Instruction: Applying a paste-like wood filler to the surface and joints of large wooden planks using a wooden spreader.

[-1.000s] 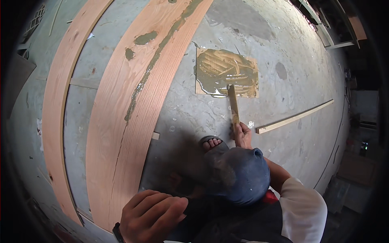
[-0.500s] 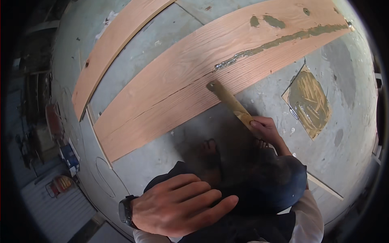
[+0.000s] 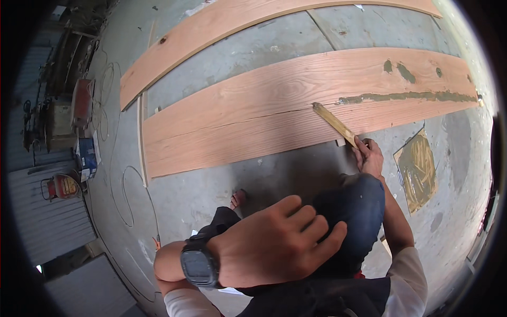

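Note:
My right hand (image 3: pixel 371 157) grips the near end of a flat wooden stick (image 3: pixel 336 124), whose dirty far tip rests at a dark crack in a wide wooden board (image 3: pixel 227 148). Along the right half of that crack runs a strip of grey-green filler (image 3: pixel 412 97). Smaller filler patches (image 3: pixel 406 73) dot the board's far right part. Low in the picture, my left hand (image 3: pixel 272 244) hangs in the air over my lap, fingers loosely bent and apart, with nothing seen in it. A black watch (image 3: pixel 199 262) is on its wrist.
Beside my right forearm lies a thin sheet smeared with filler (image 3: pixel 417 171). A second long board (image 3: pixel 211 29) lies beyond the first. Wooden strips (image 3: pixel 141 137) lie under the boards. A cable (image 3: pixel 124 195) and a red-and-black device (image 3: pixel 62 186) are at left.
The view has shifted, so the boards sit farther right. The stick's tip has come to the crack near the end of the filler strip. My left hand hangs farther right in view.

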Motion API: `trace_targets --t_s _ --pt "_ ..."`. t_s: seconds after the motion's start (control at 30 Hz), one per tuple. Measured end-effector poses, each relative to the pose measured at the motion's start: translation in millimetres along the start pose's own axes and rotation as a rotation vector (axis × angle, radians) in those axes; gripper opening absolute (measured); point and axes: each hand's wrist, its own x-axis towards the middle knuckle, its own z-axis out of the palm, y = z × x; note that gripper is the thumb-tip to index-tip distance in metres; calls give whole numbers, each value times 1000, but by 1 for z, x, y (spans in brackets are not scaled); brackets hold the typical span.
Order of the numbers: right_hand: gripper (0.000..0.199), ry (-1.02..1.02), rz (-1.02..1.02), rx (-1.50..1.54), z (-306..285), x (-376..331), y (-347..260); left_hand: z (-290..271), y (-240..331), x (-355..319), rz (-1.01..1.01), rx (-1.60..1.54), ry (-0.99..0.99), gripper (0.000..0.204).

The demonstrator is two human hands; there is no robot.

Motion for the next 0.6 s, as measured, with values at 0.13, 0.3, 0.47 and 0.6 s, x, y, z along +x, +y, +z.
trace_targets --t_s 0.13,0.3,0.47,0.6 --pt "40 133 -82 -122 19 -8 -16 8 -10 -19 110 133 -24 29" --pt "44 232 79 -237 14 -32 -40 15 -30 -35 412 44 64 29" --pt "38 206 22 -200 31 -23 -68 31 -58 -42 596 60 66 22" --pt "39 177 254 -307 34 -32 -65 48 -68 -50 731 -29 -27 24"
